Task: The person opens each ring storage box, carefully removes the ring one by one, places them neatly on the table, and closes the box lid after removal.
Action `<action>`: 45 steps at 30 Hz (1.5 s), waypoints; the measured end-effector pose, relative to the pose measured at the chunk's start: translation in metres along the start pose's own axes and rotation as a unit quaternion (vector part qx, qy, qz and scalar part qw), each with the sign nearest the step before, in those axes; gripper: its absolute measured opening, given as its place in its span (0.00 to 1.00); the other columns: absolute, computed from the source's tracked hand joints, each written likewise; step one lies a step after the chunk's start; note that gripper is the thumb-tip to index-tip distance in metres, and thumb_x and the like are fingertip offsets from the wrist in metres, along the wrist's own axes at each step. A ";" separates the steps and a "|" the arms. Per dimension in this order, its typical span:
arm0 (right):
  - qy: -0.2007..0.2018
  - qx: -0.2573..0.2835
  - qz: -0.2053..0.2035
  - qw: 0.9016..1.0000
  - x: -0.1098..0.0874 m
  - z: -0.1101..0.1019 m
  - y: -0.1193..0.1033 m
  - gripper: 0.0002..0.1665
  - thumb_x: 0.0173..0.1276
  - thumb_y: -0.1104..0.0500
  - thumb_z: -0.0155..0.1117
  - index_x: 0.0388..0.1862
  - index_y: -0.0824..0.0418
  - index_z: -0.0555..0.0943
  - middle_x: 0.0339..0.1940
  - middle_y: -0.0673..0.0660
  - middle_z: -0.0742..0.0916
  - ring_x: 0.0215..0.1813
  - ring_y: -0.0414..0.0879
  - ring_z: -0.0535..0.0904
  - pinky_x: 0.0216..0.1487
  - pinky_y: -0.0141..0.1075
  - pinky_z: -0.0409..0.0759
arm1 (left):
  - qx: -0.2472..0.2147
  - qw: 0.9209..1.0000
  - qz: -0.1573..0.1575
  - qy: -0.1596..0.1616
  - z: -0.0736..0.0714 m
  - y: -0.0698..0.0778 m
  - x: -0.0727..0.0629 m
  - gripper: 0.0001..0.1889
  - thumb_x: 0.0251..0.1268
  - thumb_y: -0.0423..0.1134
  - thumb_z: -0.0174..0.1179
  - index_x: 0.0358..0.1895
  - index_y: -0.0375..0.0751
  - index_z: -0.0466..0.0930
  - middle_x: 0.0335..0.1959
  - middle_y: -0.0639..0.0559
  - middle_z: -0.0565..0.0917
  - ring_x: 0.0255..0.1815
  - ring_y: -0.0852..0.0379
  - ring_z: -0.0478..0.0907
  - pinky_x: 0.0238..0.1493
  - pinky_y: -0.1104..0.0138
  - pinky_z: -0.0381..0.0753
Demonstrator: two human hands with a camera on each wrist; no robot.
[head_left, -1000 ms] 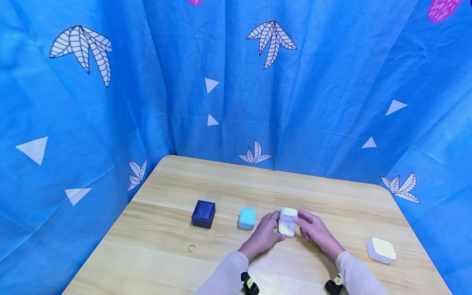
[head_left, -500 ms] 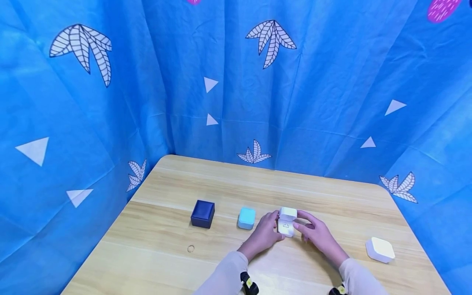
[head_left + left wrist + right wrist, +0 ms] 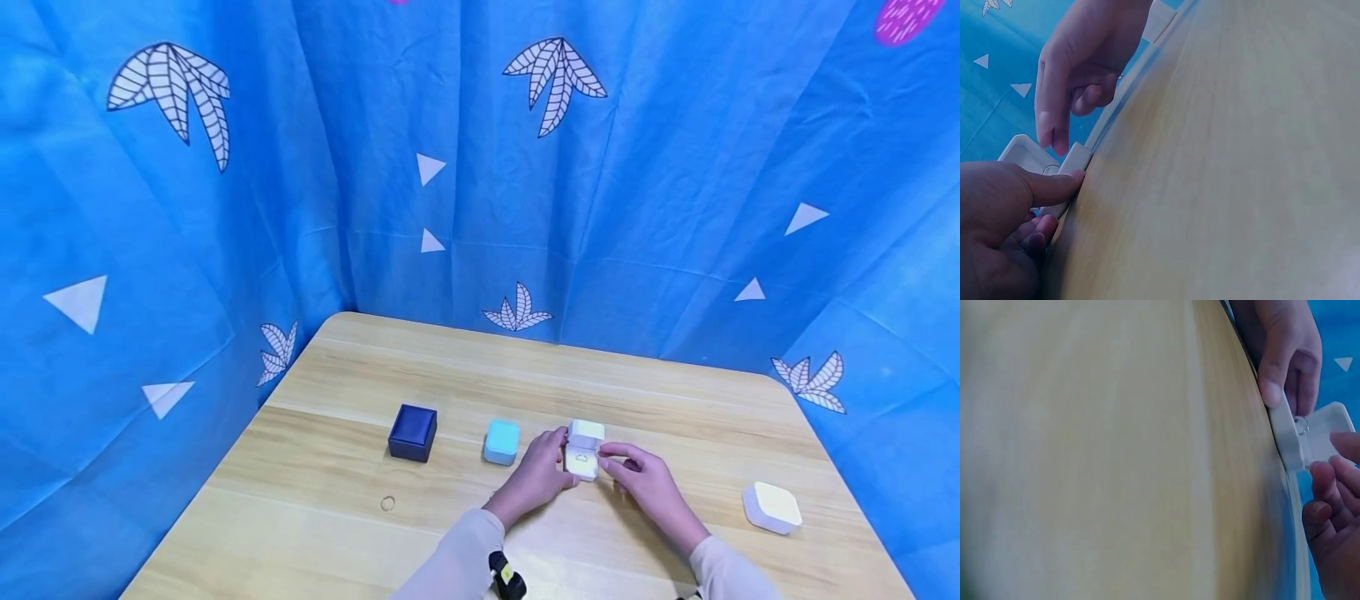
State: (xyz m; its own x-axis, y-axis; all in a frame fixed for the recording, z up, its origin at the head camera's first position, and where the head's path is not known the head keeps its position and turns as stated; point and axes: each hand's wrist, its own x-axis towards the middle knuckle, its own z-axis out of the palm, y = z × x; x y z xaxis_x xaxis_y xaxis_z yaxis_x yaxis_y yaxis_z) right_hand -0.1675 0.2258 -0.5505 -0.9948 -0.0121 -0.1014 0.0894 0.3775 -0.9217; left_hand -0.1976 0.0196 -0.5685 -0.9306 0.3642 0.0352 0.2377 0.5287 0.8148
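Note:
A white ring box (image 3: 586, 433) stands on the table with its lid raised. Upright in its insert is a silver-coloured ring (image 3: 1302, 425). My left hand (image 3: 534, 477) grips the box from the left, thumb at the front and fingers toward the back. On the other side, my right hand (image 3: 651, 490) is beside the box's right edge with fingers loosely bent. Nothing shows between its thumb and fingers; whether the fingertips touch the box I cannot tell. The right wrist view shows those fingertips (image 3: 1322, 472) close to the lid and base.
Left of the hands are a closed light-blue box (image 3: 502, 442) and a dark-blue box (image 3: 412, 432). A loose ring (image 3: 387, 503) lies nearer the front. At the right sits a closed white box (image 3: 773, 507). A blue curtain (image 3: 465, 167) hangs behind the wooden table (image 3: 360, 358).
My right hand has drawn back from around the lid's right side and lowered toward the front. The left hand keeps its grip, and the box stays in place with its lid up.

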 end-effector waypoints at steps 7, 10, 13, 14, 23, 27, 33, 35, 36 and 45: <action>0.008 -0.018 -0.023 1.000 0.002 0.012 -0.003 0.19 0.67 0.56 0.71 0.55 0.62 0.85 0.20 0.56 0.80 0.21 0.41 0.73 0.21 0.30 0.72 | 0.014 1.000 0.005 0.000 0.001 0.000 0.001 0.45 0.53 0.36 0.75 0.75 0.37 0.64 0.55 0.49 0.78 0.43 0.64 0.73 0.48 0.71 0.78; 0.017 -0.018 -0.025 0.999 0.003 0.017 -0.003 0.17 0.66 0.58 0.71 0.53 0.61 0.85 0.23 0.57 0.82 0.21 0.40 0.73 0.21 0.30 0.72 | 0.016 1.000 0.006 0.000 0.002 0.000 0.001 0.44 0.53 0.37 0.75 0.75 0.37 0.64 0.55 0.50 0.78 0.43 0.64 0.73 0.48 0.71 0.77; 0.021 -0.016 -0.024 0.999 0.004 0.021 -0.003 0.16 0.66 0.61 0.70 0.53 0.61 0.85 0.30 0.59 0.86 0.21 0.40 0.73 0.21 0.30 0.73 | 0.017 1.000 0.008 0.001 0.002 -0.001 0.001 0.44 0.53 0.37 0.75 0.75 0.38 0.64 0.56 0.50 0.78 0.44 0.64 0.73 0.48 0.71 0.77; 0.023 -0.016 -0.025 0.999 0.004 0.022 -0.003 0.16 0.66 0.61 0.70 0.53 0.61 0.85 0.34 0.59 0.86 0.21 0.40 0.73 0.21 0.30 0.73 | 0.017 1.000 0.009 0.001 0.002 -0.001 0.001 0.44 0.53 0.37 0.75 0.75 0.38 0.64 0.55 0.50 0.78 0.44 0.63 0.73 0.47 0.71 0.77; 0.043 -0.054 -0.044 0.997 0.004 0.031 -0.003 0.14 0.65 0.66 0.69 0.50 0.60 0.86 0.35 0.56 0.84 0.20 0.39 0.73 0.21 0.30 0.74 | 0.026 1.000 0.015 0.004 0.002 -0.001 0.000 0.44 0.53 0.37 0.75 0.75 0.38 0.64 0.57 0.48 0.78 0.45 0.62 0.73 0.48 0.71 0.77; 0.049 -0.057 -0.047 0.996 0.005 0.034 -0.002 0.12 0.65 0.67 0.69 0.47 0.60 0.86 0.40 0.57 0.86 0.20 0.39 0.73 0.22 0.30 0.74 | 0.029 0.999 0.016 0.005 0.002 0.000 0.000 0.44 0.53 0.37 0.75 0.75 0.38 0.64 0.59 0.47 0.78 0.46 0.62 0.74 0.50 0.70 0.78; 0.056 -0.057 -0.052 0.995 0.005 0.036 -0.003 0.10 0.65 0.67 0.69 0.45 0.59 0.87 0.43 0.60 0.87 0.19 0.39 0.73 0.21 0.30 0.74 | 0.034 0.999 0.019 0.005 0.001 0.000 -0.001 0.44 0.54 0.37 0.75 0.75 0.37 0.64 0.60 0.46 0.78 0.48 0.60 0.75 0.52 0.69 0.78; 0.058 -0.058 -0.057 0.995 0.005 0.036 -0.003 0.10 0.65 0.67 0.69 0.45 0.59 0.87 0.44 0.60 0.87 0.19 0.39 0.73 0.21 0.30 0.74 | 0.037 0.999 0.021 0.006 0.001 0.000 -0.001 0.45 0.54 0.37 0.76 0.75 0.36 0.64 0.59 0.46 0.78 0.48 0.60 0.75 0.51 0.69 0.78; 0.059 -0.060 -0.059 0.995 0.005 0.036 -0.003 0.10 0.65 0.67 0.69 0.45 0.59 0.87 0.44 0.60 0.87 0.19 0.39 0.73 0.21 0.30 0.74 | 0.039 0.999 0.021 0.006 0.001 0.000 -0.001 0.45 0.54 0.37 0.76 0.75 0.36 0.63 0.59 0.46 0.78 0.47 0.59 0.75 0.51 0.68 0.78; 0.058 -0.047 -0.031 0.997 0.005 0.035 -0.002 0.10 0.64 0.66 0.69 0.45 0.59 0.88 0.39 0.58 0.87 0.19 0.40 0.73 0.19 0.30 0.73 | 0.039 0.999 0.018 0.006 0.000 0.003 -0.001 0.44 0.54 0.38 0.76 0.74 0.35 0.64 0.56 0.47 0.78 0.45 0.61 0.74 0.49 0.69 0.78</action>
State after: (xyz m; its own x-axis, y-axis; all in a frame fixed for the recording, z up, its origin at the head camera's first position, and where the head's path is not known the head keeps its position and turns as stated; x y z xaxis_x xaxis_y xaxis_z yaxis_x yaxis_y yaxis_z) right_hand -0.1710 0.1925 -0.5617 -0.9977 0.0671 0.0030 0.0285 0.4639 -0.8854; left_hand -0.1955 0.0208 -0.5666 -0.9243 0.3749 0.0716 0.2920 0.5735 0.7654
